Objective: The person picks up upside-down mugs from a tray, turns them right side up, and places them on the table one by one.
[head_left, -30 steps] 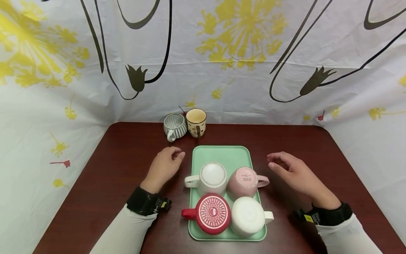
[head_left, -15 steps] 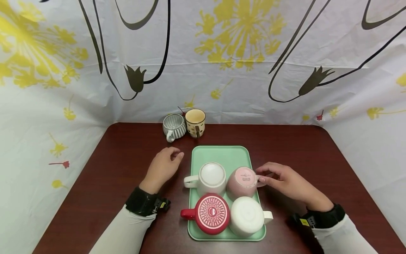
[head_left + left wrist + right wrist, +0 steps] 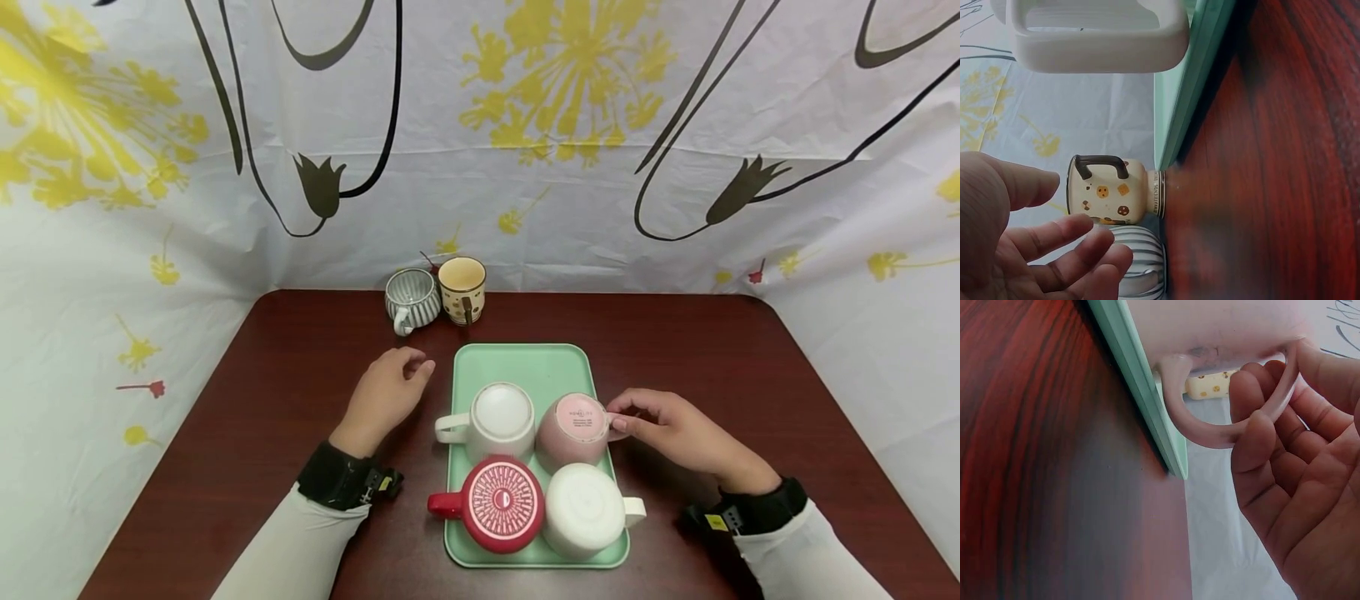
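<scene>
Taking the middle of the pale green, round-cornered rectangular tray (image 3: 521, 364) as the clock's centre, the upside-down pink ceramic mug (image 3: 574, 433) sits on it towards one o'clock, tilted slightly. The right hand (image 3: 671, 429) pinches its curved handle (image 3: 1200, 432), which points to three o'clock past the tray's edge. Other overturned mugs stand close by: a glossy white mug (image 3: 501, 421) at eleven, a red mug with a patterned base (image 3: 504, 506) at seven, a rounded off-white mug (image 3: 582, 504) at five. The left hand (image 3: 384, 398) is at ten o'clock on the dark reddish wood-grained counter's (image 3: 705, 333) side, thumb and loosely bent fingers parted, near the white mug's handle. Farther off, at eleven, an upright grey-striped cup (image 3: 414, 300) stands just beside a cream spotted mug (image 3: 462, 292).
</scene>
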### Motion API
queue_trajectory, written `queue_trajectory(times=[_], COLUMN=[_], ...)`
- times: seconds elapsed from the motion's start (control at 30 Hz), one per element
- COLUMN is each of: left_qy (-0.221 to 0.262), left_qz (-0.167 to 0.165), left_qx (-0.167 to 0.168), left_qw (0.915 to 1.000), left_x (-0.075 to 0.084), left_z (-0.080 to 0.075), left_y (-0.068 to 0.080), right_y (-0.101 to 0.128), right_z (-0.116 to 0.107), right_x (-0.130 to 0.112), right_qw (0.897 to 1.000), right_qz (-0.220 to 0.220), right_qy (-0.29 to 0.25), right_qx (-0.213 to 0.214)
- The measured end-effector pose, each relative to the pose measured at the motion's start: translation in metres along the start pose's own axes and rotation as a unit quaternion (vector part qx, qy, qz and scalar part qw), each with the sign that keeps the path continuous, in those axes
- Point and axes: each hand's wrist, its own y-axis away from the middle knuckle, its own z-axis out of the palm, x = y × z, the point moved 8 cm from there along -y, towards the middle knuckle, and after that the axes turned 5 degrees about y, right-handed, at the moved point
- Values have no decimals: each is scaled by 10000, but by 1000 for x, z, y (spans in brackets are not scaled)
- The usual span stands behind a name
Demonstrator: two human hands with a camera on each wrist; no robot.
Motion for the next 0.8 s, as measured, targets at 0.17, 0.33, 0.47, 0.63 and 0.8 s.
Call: queue_trajectory(times=[0.17,0.33,0.47,0.63,0.8], left_qy=[-280,-863,-1343,-1610,-1596], left_qz=[-36,140,304,326,271], left_qx=[-75,51,298,364,353], left_qw=[9996,9962,9900,9857,9862], left_x=[-3,-2,1,0,-2], left_z=[2,3,1,1,2], left_y=[-1,-1,-1,-1,-1], right_y=[0,0,0,0,-1], right_z=[1,3,4,5,6], right_x=[-1,-3,-5,-4,-3], right_qw=[10000,9997,9992,9992,9987], right_qz=[-41,-78,-41,58,84], right_qy=[-12,224,377,349,450], right_qx=[-46,-70,-106,-197,-242])
